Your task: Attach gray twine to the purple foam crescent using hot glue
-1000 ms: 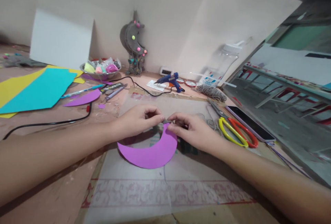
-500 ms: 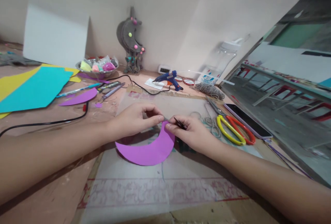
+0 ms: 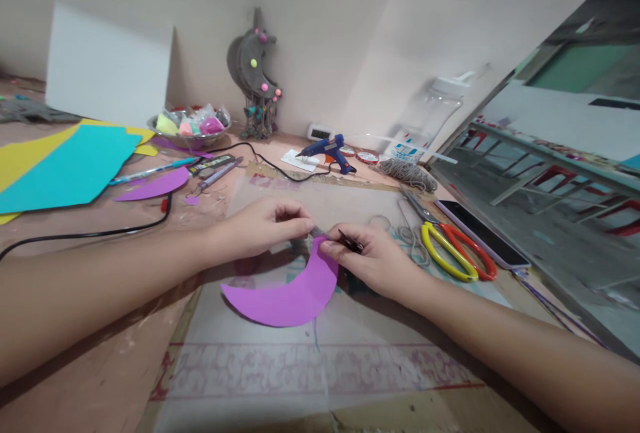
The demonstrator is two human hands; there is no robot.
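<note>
A purple paper crescent (image 3: 290, 303) hangs just over the work mat, its upper tip between my two hands. My right hand (image 3: 373, 256) pinches that tip with thumb and finger. A small dark tool (image 3: 350, 241), its kind unclear, is also tucked in the right fingers. At the tip my left hand (image 3: 277, 226) is closed, thumb against forefinger, on a short grey piece that looks like yarn (image 3: 317, 231). The left fingers partly hide it. Loose grey string (image 3: 415, 240) lies right of the right hand.
Scissors (image 3: 450, 250) with yellow and red handles and a phone (image 3: 483, 233) lie at right. Behind are a blue glue gun (image 3: 327, 150), a yarn bundle (image 3: 410, 174) and a bottle (image 3: 435, 120). At left lie blue card (image 3: 75, 166), a bowl (image 3: 187, 142) and a black cord (image 3: 100, 233).
The crescent's lower part has swung slightly downward. More of the grey piece shows at its tip beside my left fingers. Both hands stay nearly in place.
</note>
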